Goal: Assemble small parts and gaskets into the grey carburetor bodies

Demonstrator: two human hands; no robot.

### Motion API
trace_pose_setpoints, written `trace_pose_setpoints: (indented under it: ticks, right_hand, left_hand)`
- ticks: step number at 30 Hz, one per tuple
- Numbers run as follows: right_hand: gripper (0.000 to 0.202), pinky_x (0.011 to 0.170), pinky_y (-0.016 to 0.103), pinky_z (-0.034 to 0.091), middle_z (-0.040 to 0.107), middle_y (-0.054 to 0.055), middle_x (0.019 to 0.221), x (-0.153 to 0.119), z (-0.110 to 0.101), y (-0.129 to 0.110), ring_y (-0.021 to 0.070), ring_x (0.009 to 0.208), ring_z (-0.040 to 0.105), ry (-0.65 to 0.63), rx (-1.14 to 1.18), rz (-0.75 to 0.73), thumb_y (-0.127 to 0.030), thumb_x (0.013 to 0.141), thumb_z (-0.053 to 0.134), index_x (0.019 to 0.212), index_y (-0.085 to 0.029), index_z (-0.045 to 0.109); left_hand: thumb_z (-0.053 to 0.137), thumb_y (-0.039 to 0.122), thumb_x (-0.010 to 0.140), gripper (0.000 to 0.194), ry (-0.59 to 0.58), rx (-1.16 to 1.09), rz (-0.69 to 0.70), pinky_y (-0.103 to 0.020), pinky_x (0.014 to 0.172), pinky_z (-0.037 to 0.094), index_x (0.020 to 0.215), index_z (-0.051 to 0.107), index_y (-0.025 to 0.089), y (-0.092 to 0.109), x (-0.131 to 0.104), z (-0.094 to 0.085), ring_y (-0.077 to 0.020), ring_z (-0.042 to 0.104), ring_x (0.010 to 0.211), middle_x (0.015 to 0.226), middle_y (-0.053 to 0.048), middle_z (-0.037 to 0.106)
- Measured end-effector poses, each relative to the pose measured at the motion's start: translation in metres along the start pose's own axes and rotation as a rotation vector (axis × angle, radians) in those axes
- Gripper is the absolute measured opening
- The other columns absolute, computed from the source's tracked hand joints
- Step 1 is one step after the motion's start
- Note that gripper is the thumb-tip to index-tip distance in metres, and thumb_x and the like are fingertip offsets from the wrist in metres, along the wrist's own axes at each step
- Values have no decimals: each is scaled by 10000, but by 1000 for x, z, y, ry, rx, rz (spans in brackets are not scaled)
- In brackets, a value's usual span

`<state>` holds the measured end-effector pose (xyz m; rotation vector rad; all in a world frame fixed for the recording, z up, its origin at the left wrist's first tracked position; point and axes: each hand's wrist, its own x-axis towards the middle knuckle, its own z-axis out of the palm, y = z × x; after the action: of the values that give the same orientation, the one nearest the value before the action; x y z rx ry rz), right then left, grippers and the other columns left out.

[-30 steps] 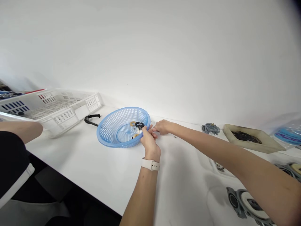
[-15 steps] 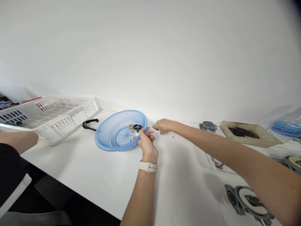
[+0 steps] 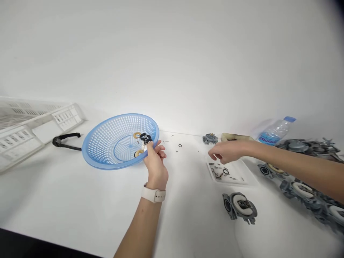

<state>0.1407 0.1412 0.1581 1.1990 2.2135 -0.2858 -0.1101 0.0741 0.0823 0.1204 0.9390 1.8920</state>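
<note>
My left hand point(image 3: 156, 165) grips the near right rim of a blue plastic colander point(image 3: 92, 157), thumb inside and fingers outside. The colander is tilted. Inside, close to my thumb, lie tan rings point(image 3: 137, 135) and a black round part point(image 3: 145, 138). My right hand point(image 3: 225, 151) is closed, fingers bent downward, over the back of a shallow white tray point(image 3: 249, 175). Whatever its fingertips hold, if anything, is hidden. Small metal pieces and a black O-ring point(image 3: 226, 172) lie in that tray. Between my hands, another small O-ring point(image 3: 180, 145) and tiny bits rest on the table.
Grey carburetor bodies point(image 3: 240, 206) stand at front right, more point(image 3: 303, 190) along the right edge. A small carburetor point(image 3: 210, 138), a cream box point(image 3: 236, 136) and a water bottle point(image 3: 276, 130) sit near the wall. At left are a black handle-like part point(image 3: 67, 141) and a white crate point(image 3: 40, 130).
My right hand has moved right, from beside the colander to the white tray. The view has turned right. Another person's arm at the left is out of view now. My left hand keeps its grip.
</note>
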Motion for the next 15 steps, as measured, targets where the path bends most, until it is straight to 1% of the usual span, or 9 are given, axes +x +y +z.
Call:
trace_pose_setpoints:
  ticks: [2, 3, 5, 6, 9, 11, 13, 15]
  right_hand:
    - [243, 684, 322, 476, 688, 70, 1031, 23, -9, -5, 235, 912, 639, 81, 14, -45, -115, 816, 671, 1034, -219, 689]
    - [222, 733, 329, 502, 688, 68, 1046, 37, -16, -11, 230, 944, 641, 118, 19, -72, -152, 863, 668, 1078, -206, 678]
    - [232, 810, 365, 551, 674, 67, 1113, 71, -32, -27, 206, 957, 651, 176, 25, -121, -276, 964, 640, 1172, -174, 642]
    - [264, 835, 386, 566, 667, 73, 1150, 88, -40, -37, 204, 970, 659, 198, 22, -140, -320, 986, 631, 1201, -166, 632]
    - [319, 870, 421, 584, 649, 92, 1231, 138, -60, -70, 220, 1023, 667, 252, -13, -152, -348, 1000, 626, 1261, -164, 616]
    - [328, 885, 435, 583, 641, 97, 1258, 166, -69, -91, 230, 1050, 664, 264, -51, -133, -342, 998, 630, 1274, -165, 612]
    - [329, 897, 442, 579, 638, 98, 1269, 188, -73, -107, 236, 1068, 661, 256, -90, -110, -337, 995, 636, 1275, -166, 614]
    - [329, 908, 445, 575, 634, 98, 1278, 203, -73, -117, 241, 1085, 657, 241, -127, -93, -333, 991, 642, 1276, -171, 615]
  left_hand:
    - [651, 333, 849, 206, -14, 16, 17, -222, 484, 340, 894, 637, 132, -3, -4, 2, -46, 428, 434, 746, -12, 676]
    - [645, 326, 851, 201, -18, 24, 26, -222, 482, 332, 894, 635, 131, -5, -5, 3, -47, 428, 432, 738, -10, 673]
    - [637, 316, 855, 189, -24, 38, 41, -220, 481, 323, 892, 631, 130, -7, -6, 3, -47, 424, 429, 720, -3, 664]
    - [635, 315, 856, 187, -26, 44, 46, -221, 483, 323, 887, 630, 130, -8, -6, 3, -47, 420, 428, 707, 2, 658]
    - [638, 329, 860, 203, -30, 60, 50, -225, 496, 336, 873, 639, 127, -9, -4, 2, -53, 418, 434, 667, 12, 631]
    - [639, 348, 865, 225, -27, 69, 48, -227, 503, 342, 877, 651, 124, -9, -2, 1, -57, 423, 444, 664, 10, 624]
    - [628, 360, 876, 243, -19, 77, 48, -227, 510, 348, 903, 663, 121, -9, 0, 1, -59, 427, 457, 682, 7, 625]
    - [606, 363, 894, 260, -16, 84, 48, -227, 518, 354, 924, 674, 114, -9, 1, 1, -62, 423, 465, 674, 9, 614]
